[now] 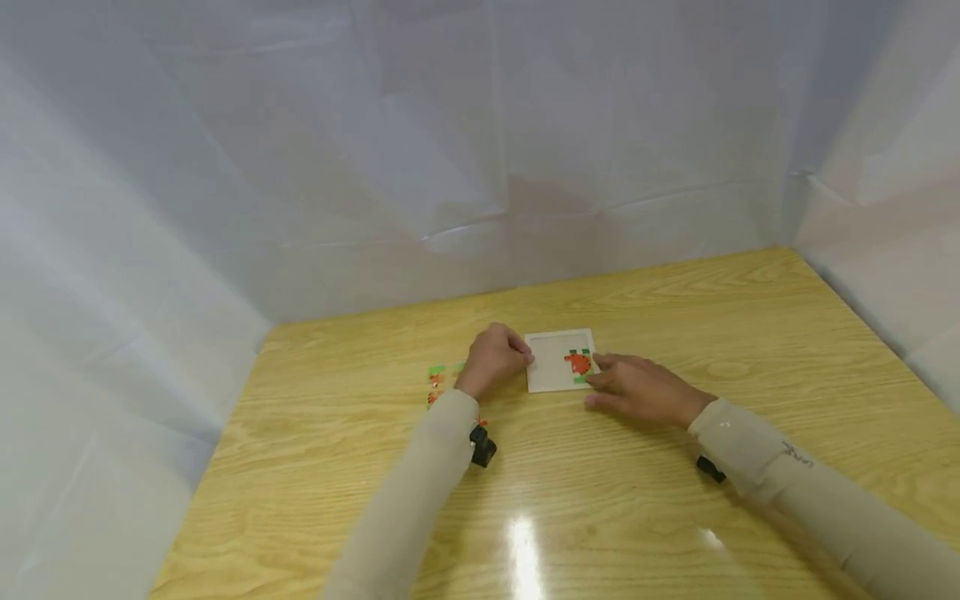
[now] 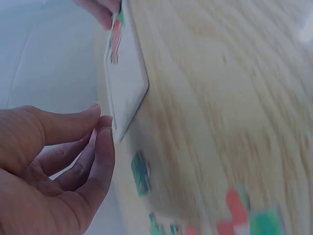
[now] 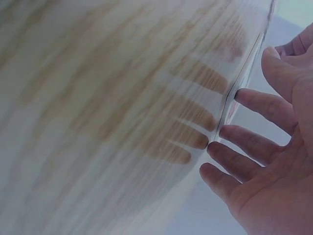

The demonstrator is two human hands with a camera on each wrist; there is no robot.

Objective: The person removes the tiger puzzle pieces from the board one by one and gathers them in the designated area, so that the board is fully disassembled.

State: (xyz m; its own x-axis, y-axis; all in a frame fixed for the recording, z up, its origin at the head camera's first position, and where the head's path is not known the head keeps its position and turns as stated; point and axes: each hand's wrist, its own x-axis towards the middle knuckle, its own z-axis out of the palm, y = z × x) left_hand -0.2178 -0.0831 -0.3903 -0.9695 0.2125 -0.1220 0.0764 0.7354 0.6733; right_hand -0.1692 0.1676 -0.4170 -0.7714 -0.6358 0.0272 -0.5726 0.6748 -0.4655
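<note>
A shallow white puzzle tray (image 1: 546, 388) lies on the table, with joined red and green jigsaw pieces (image 1: 580, 364) in its right part. My left hand (image 1: 493, 360) is at the tray's left edge; in the left wrist view its thumb and curled fingers (image 2: 100, 152) pinch the rim near a corner. On the opposite side, my right hand (image 1: 637, 387) touches the right edge by the joined pieces. Its fingers (image 3: 249, 142) are spread and fairly straight in the right wrist view. Loose jigsaw pieces (image 1: 436, 377) lie left of the tray, partly covered by my left hand and sleeve.
The wood-grain table (image 1: 600, 517) extends around the tray. Pale sheeting (image 1: 390, 167) hangs behind it and at both sides. Each wrist carries a small black camera, one (image 1: 483, 447) on the left sleeve and another (image 1: 710, 469) on the right.
</note>
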